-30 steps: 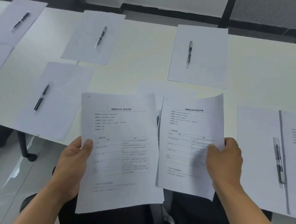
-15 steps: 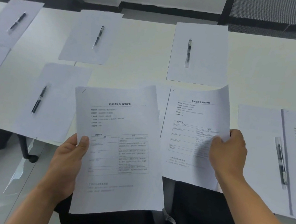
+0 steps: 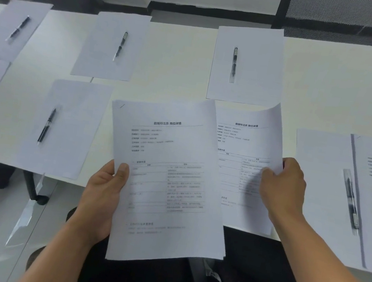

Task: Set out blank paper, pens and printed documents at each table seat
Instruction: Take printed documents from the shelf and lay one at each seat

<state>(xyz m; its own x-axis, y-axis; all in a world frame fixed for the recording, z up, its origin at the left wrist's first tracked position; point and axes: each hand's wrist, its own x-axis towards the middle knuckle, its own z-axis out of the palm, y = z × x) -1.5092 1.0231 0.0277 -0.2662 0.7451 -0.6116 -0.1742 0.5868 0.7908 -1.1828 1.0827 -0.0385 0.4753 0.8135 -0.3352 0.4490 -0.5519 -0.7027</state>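
Nearest, the left hand pinches the stack of printed sheets at its left edge, thumb on top, held off the tabletop above the lap. Just right of the stack, the right hand grips the right edge of a single printed sheet, fingers curled round it, its top corner curling up; whether it lies flat I cannot tell. I judge it could slide off the near edge or land crooked, since it overhangs and is held by one edge only. Left of the stack lies a blank page with a pen. Beyond the stack, three more blank pages carry pens, one straight behind.
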